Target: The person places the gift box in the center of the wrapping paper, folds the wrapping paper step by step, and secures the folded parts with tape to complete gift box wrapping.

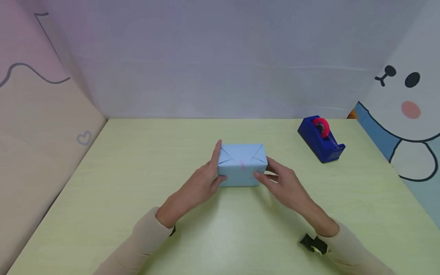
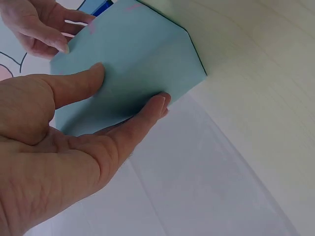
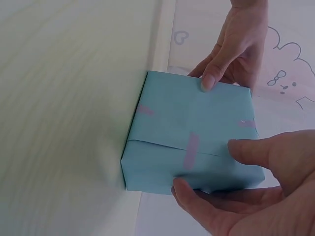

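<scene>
A box wrapped in light blue paper (image 1: 242,173) stands at the middle of the table, held between both hands. Its top in the head view has folded triangular flaps, and a short strip of pink tape (image 3: 191,150) crosses a paper seam in the right wrist view. My left hand (image 1: 203,179) grips the box's left side, thumb on the near face and fingers along the side. At the other side, my right hand (image 1: 283,185) holds it with the thumb on the near face and the fingers at the right edge, partly hidden behind the box.
A blue tape dispenser (image 1: 317,143) with a pink roll (image 1: 321,127) stands at the back right of the pale table (image 1: 154,152). Light panels surround the table on three sides; the right one (image 1: 409,110) carries a cartoon face. A black wrist device (image 1: 313,244) shows beneath the right sleeve.
</scene>
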Demonstrator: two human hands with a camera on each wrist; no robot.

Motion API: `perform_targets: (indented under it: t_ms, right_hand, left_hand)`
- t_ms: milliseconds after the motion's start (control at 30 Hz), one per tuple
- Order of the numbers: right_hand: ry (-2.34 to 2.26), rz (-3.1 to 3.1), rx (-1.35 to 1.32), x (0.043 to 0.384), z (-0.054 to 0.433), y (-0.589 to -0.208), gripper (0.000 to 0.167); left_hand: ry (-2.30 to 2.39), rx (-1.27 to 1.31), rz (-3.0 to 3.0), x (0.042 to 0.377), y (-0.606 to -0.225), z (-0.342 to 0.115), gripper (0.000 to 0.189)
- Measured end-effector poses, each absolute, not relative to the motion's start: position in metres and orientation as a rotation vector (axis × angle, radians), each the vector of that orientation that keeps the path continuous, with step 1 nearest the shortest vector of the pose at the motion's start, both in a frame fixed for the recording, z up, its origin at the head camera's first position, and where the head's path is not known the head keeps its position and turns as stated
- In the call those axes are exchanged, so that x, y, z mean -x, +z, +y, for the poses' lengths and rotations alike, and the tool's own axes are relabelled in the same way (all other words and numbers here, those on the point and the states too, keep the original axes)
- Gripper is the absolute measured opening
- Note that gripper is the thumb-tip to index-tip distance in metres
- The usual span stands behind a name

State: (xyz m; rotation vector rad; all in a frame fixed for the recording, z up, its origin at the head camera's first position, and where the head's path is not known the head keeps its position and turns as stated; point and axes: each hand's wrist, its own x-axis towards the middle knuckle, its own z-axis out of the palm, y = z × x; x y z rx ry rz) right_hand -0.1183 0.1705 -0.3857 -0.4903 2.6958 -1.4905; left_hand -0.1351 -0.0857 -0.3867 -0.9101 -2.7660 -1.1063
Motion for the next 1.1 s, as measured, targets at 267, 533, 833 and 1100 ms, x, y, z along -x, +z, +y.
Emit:
perform_targets:
  t_ms: [267,533,833,1100]
  right_hand:
    - [-1.423,2.746,0.488,0.1198,0.1738,-0.3794,0.052]
    - [-1.386,2.787,0.480,0.1213,0.1757,-0.3782,0.048]
    - [-1.388,2.824,0.467,0.1227,0.1765,-0.3823,0.047]
    - [-1.411,2.816,0.497,0.1243,0.1774,-0.3843,0.044]
  left_hand:
    - [-1.123,0.821,-2.843,0.1346,-0.3817,-0.0859,0.093]
    - [-1.160,0.766,-2.853,0.1345,-0.3802,-0.0856,0.088]
    - [-1.175,0.745,-2.835,0.1340,-0.3792,-0.0848,0.081]
    - [-1.245,0.698,-2.737,0.1373,-0.3833,-0.0803,0.057]
